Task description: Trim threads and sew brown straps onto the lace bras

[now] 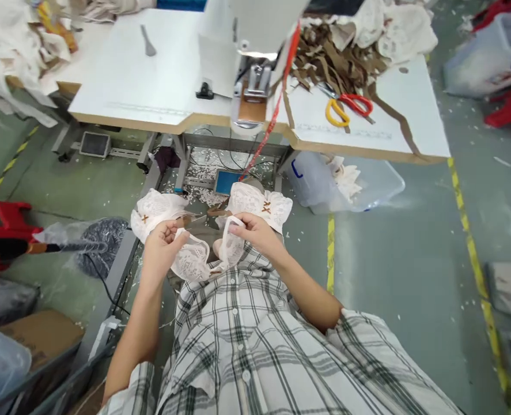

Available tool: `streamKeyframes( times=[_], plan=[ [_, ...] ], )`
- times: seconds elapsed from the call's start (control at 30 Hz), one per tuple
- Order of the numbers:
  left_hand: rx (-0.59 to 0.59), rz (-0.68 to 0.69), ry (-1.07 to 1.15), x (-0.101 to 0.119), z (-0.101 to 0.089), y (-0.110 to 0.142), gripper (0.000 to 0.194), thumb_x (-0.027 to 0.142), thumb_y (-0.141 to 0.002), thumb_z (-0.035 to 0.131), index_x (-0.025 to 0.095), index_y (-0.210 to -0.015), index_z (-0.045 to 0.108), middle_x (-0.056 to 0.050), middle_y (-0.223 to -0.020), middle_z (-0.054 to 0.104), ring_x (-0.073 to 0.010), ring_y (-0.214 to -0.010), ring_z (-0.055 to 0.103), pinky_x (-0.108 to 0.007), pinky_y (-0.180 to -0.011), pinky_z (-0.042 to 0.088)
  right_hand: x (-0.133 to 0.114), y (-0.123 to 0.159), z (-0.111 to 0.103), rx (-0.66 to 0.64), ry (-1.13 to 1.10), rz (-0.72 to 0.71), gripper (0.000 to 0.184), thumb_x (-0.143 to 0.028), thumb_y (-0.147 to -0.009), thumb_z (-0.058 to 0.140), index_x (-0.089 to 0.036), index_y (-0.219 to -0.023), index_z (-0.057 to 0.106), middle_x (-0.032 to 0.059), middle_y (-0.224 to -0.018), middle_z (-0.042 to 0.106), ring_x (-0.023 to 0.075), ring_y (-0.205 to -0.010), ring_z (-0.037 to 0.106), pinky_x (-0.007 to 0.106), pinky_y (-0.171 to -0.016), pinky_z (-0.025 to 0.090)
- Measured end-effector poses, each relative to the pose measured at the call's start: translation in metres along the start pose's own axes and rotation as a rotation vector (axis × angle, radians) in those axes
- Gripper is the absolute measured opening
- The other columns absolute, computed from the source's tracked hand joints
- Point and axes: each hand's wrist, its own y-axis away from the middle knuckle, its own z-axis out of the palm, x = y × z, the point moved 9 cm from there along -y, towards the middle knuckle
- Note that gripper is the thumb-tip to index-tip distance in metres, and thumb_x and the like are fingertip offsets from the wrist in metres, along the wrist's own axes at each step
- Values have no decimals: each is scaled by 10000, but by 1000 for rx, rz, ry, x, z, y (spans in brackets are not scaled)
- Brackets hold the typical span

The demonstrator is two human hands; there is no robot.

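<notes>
In my lap lies a white lace bra (190, 259), its two cups joined by a small middle piece. My left hand (165, 241) pinches the upper edge of the left cup. With thumb and fingers, my right hand (253, 231) grips the top edge of the right cup. More white lace cups rest on my knees: one (158, 210) with a brown bow beyond my left hand, another (261, 203) with brown bows beyond my right. A brown strap (216, 212) shows between them.
Ahead is a white work table (151, 86) with a sewing machine (259, 34) and a red tape (276, 109) hanging from it. Scissors (345, 108) lie beside brown straps (333, 55). A clear plastic bin (311, 184) stands below; red stools (4, 230) are leftward.
</notes>
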Motion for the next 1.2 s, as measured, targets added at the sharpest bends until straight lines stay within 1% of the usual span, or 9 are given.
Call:
streamKeyframes(
  times=[0.23, 0.33, 0.5, 0.67, 0.77, 0.93, 1.0, 1.07, 1.2],
  plan=[
    [-64, -101, 158, -16, 21, -24, 297, 306, -682, 842, 187, -918, 706, 18, -762, 643, -101, -663, 563, -213, -661, 466, -5, -4, -15, 24, 20, -6, 268, -448, -840, 704, -192, -919, 685, 10, -883, 660, 143, -789, 578, 251, -712, 433],
    [-110, -173, 310, -15, 27, -33, 240, 285, -658, 845, 203, -835, 705, -18, -854, 698, -143, -784, 640, -260, -753, 515, -8, -8, -22, 60, 70, -36, 246, -405, -847, 698, -193, -968, 669, 20, -933, 669, 155, -836, 592, 264, -747, 448],
    [-46, -31, 463, 20, 7, -45, 261, 187, -596, 860, 215, -703, 623, -17, -966, 682, -168, -995, 636, -288, -919, 512, -51, -11, -62, 382, 268, -333, 86, -259, -859, 668, -213, -929, 645, 15, -932, 629, 173, -898, 587, 313, -840, 462],
    [123, 65, 384, 25, -19, -38, 378, 196, -610, 861, 195, -656, 486, 29, -811, 542, -87, -746, 541, -206, -731, 501, -84, 12, -90, 684, 326, -661, 82, -210, -864, 700, -217, -867, 619, 27, -851, 592, 184, -844, 565, 349, -801, 438],
    [104, -39, 402, 2, -12, -34, 424, 290, -619, 876, 187, -673, 468, 16, -923, 578, -78, -753, 562, -216, -721, 529, -69, 18, -85, 614, 316, -680, 126, -156, -842, 721, -223, -826, 616, 19, -799, 582, 169, -785, 547, 326, -728, 409],
    [110, -34, 387, -7, 1, -27, 472, 374, -583, 901, 194, -675, 474, -17, -1003, 610, -124, -851, 600, -304, -841, 575, -8, 1, -37, 96, 541, -307, 129, -268, -888, 676, -216, -795, 602, 12, -776, 581, 154, -671, 521, 294, -611, 395],
    [105, -26, 385, -5, 7, -26, 453, 386, -590, 897, 199, -683, 495, -17, -966, 608, -128, -836, 604, -309, -837, 576, 5, -1, -20, -57, 675, -254, 160, -335, -907, 657, -212, -819, 603, 22, -807, 605, 165, -695, 539, 299, -623, 406],
    [92, -24, 397, -1, 12, -25, 424, 377, -608, 887, 201, -690, 509, -10, -937, 602, -125, -828, 607, -302, -835, 573, 0, -3, -16, -23, 796, -292, 198, -395, -906, 664, -208, -881, 605, 52, -877, 636, 210, -810, 581, 331, -702, 441],
    [59, -23, 434, 3, 18, -26, 361, 324, -644, 869, 203, -701, 533, -3, -930, 603, -116, -827, 615, -283, -827, 569, -42, -5, -27, 337, 859, -444, 292, -420, -887, 686, -193, -1034, 575, 115, -1023, 637, 284, -1010, 574, 425, -869, 463]
  ],
)
